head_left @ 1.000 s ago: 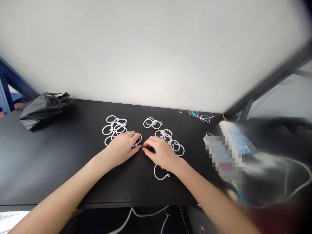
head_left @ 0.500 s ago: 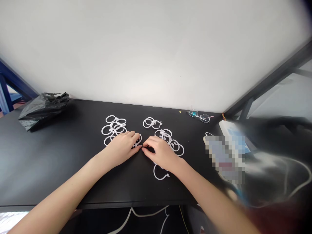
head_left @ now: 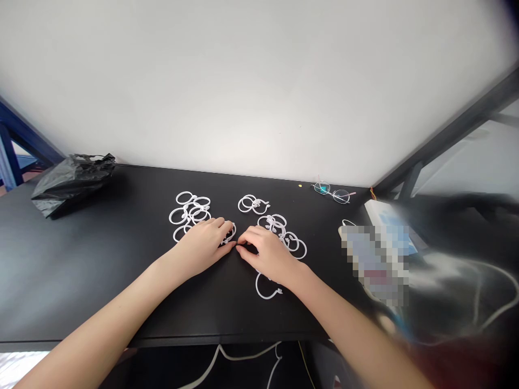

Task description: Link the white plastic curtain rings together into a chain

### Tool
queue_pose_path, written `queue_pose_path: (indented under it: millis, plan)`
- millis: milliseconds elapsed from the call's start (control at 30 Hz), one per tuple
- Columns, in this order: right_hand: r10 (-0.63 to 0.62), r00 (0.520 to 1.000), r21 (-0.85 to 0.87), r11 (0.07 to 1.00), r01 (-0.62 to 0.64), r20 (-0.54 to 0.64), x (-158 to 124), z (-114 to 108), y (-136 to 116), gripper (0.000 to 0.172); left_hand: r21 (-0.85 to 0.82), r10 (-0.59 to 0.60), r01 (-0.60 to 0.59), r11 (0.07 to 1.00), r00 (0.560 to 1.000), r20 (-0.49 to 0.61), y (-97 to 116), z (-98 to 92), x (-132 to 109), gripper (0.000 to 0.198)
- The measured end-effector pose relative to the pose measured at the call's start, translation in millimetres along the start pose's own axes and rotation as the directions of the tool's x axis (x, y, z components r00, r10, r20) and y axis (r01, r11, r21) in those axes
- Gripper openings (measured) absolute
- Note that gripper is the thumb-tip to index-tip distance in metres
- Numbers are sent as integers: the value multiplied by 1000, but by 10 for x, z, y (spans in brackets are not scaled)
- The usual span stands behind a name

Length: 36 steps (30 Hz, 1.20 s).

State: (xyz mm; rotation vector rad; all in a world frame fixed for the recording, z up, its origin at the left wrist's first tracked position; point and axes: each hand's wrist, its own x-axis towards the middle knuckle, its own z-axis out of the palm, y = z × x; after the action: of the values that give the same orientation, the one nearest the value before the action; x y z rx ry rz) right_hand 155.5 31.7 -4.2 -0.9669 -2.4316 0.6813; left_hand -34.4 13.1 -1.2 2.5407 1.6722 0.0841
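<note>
My left hand (head_left: pixel 206 237) rests low over the table with its fingers bent and its thumb apart from them. A white plastic ring (head_left: pixel 234 233) shows just beyond those fingers, partly covered; I see no firm hold on it. My right hand (head_left: pixel 263 251) has thumb and forefinger pinched together close to the left thumb tip. Whatever may be in that pinch is too small or hidden to make out. Open white rings with small clasps lie in a left cluster (head_left: pixel 200 215), a right cluster (head_left: pixel 291 241) and a small far group (head_left: pixel 247 203). Another ring (head_left: pixel 257 289) lies partly below my right wrist.
On the black table (head_left: pixel 101 275) a crumpled black plastic bag (head_left: pixel 73 183) sits at the far left. Eyeglasses (head_left: pixel 341 196) lie near the wall. To the right are a blurred-out phone-like object (head_left: pixel 371 265), a white-and-blue box (head_left: pixel 383 208) and a white cable (head_left: pixel 500 273).
</note>
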Motion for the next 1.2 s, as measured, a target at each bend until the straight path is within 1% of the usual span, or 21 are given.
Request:
queue_pose_path:
  millis: [233, 700, 1000, 1200]
  plan:
    - [-9, 1000, -28, 1000, 10, 28, -8, -22, -21, 6, -9, 7, -7, 1000, 1000, -3, -13, 17, 14, 20]
    - [-3, 999, -27, 1000, 5, 38, -8, -26, -27, 6, 10, 10, -9, 1000, 1000, -16, -13, 8, 4, 19]
    - [-5, 999, -44, 999, 7, 46, -10, -30, -30, 6, 15, 22, -21, 1000, 998, -51, -25, 26, -3, 18]
    - [-13, 999, -59, 998, 16, 52, -11, -28, -27, 7, -4, 14, -14, 1000, 999, -29, -17, 7, -5, 18]
